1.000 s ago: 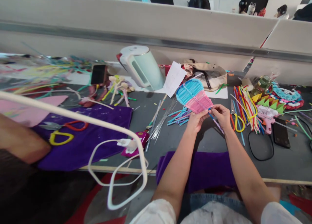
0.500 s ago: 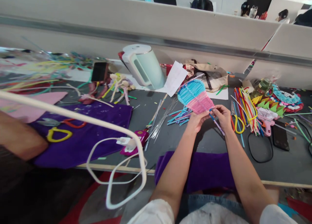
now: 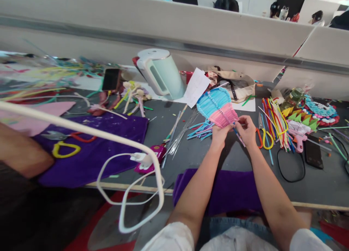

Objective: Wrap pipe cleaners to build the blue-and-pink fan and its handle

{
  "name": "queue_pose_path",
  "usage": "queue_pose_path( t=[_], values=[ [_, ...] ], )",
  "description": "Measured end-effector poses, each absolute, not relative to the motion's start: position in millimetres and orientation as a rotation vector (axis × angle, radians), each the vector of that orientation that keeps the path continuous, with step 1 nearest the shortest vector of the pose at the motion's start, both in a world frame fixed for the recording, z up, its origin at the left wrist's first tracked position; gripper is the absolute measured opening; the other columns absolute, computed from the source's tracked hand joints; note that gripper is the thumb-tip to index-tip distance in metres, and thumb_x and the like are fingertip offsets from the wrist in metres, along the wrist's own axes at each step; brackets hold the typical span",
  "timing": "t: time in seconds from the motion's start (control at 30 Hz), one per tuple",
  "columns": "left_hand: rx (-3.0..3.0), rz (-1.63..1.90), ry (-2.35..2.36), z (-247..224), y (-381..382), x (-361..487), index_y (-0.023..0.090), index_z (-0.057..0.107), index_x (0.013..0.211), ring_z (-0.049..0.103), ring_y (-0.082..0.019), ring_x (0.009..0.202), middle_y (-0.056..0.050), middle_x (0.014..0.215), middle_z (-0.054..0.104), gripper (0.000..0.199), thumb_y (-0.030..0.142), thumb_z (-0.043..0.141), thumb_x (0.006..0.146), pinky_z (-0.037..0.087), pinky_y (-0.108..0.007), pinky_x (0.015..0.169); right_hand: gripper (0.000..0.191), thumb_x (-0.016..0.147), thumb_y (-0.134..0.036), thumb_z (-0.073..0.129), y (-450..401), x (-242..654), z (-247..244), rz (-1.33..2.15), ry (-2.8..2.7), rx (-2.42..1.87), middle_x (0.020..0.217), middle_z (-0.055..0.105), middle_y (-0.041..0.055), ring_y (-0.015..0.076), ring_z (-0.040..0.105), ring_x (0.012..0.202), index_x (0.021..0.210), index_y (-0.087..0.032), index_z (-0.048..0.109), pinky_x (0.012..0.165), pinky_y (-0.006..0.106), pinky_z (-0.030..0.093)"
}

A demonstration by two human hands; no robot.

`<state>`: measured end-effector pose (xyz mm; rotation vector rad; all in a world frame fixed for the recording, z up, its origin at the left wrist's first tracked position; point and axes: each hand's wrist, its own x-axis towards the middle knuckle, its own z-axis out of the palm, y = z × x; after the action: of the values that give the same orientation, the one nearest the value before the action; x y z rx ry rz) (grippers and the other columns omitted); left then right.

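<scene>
A fan-shaped craft piece (image 3: 216,104), built from blue and pink pipe cleaners, is held above the grey table. My left hand (image 3: 220,134) grips its pink lower end, fingers closed on it. At the base, my right hand (image 3: 245,130) pinches the thin pink-and-blue stem (image 3: 240,137), which slants down between the hands. Exactly how the fingertips meet is too small to tell. Short blue and purple pipe cleaners (image 3: 200,131) lie just left of my left hand. Orange-and-yellow-handled scissors (image 3: 267,139) rest right of my right hand.
A pale green kettle (image 3: 169,76) stands at the back, beside a white paper (image 3: 196,85). A white cable (image 3: 131,143) crosses the left foreground near a purple power strip (image 3: 151,159). Colourful pipe cleaners (image 3: 280,125), a pink glue gun (image 3: 299,138) and a phone (image 3: 313,152) lie right. Another person's arm (image 3: 21,152) is left.
The craft piece has tilted and shifted slightly left, and its stem end has swung left. My right hand has moved a little left with its fingers rearranged at the stem.
</scene>
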<state>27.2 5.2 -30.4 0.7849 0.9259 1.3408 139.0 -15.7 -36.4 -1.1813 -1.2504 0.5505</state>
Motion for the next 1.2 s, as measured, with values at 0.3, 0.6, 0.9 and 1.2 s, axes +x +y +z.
queue_pose_path(
  t=[0.3, 0.6, 0.9, 1.2],
  values=[
    [0.824, 1.309, 0.944, -25.5, 0.0, 30.2, 0.011, 0.071, 0.076, 0.065, -0.017, 0.063, -0.006, 0.072, 0.071, 0.027, 0.022, 0.079, 0.052, 0.054, -0.030, 0.063, 0.007, 0.082, -0.025, 0.059, -14.8, 145.2, -38.6, 0.166, -1.381, -1.277, 0.107, 0.049, 0.0080, 0.0188, 0.054, 0.100, 0.085, -0.021, 0.064, 0.076, 0.031, 0.053],
    [0.742, 1.262, 0.855, -25.6, 1.3, 29.1, 0.012, 0.072, 0.078, 0.067, -0.019, 0.065, -0.007, 0.074, 0.072, 0.029, 0.020, 0.081, 0.052, 0.055, -0.031, 0.064, 0.012, 0.078, -0.032, 0.061, -10.6, 135.1, -38.5, 0.710, -0.921, -1.128, 0.076, 0.057, -0.0009, 0.0117, 0.056, 0.066, 0.080, -0.021, 0.056, 0.066, 0.025, 0.050],
    [0.669, 1.242, 0.780, -31.4, 4.7, 26.5, 0.011, 0.072, 0.079, 0.067, -0.017, 0.062, -0.006, 0.074, 0.073, 0.028, 0.018, 0.080, 0.053, 0.053, -0.027, 0.060, 0.013, 0.065, -0.023, 0.072, -8.3, 135.4, -35.2, 1.228, -0.570, -0.825, 0.060, 0.060, -0.0035, 0.0092, 0.058, 0.055, 0.068, -0.017, 0.060, 0.062, 0.023, 0.052],
    [0.677, 1.160, 0.716, -33.9, 6.3, 23.2, 0.011, 0.072, 0.079, 0.066, -0.015, 0.062, -0.006, 0.075, 0.073, 0.027, 0.015, 0.080, 0.054, 0.054, -0.025, 0.060, 0.015, 0.067, -0.026, 0.072, -4.8, 140.0, -43.8, 1.350, -0.585, -0.795, 0.065, 0.064, -0.0013, 0.0097, 0.058, 0.055, 0.074, -0.018, 0.062, 0.058, 0.022, 0.053]
  ],
)
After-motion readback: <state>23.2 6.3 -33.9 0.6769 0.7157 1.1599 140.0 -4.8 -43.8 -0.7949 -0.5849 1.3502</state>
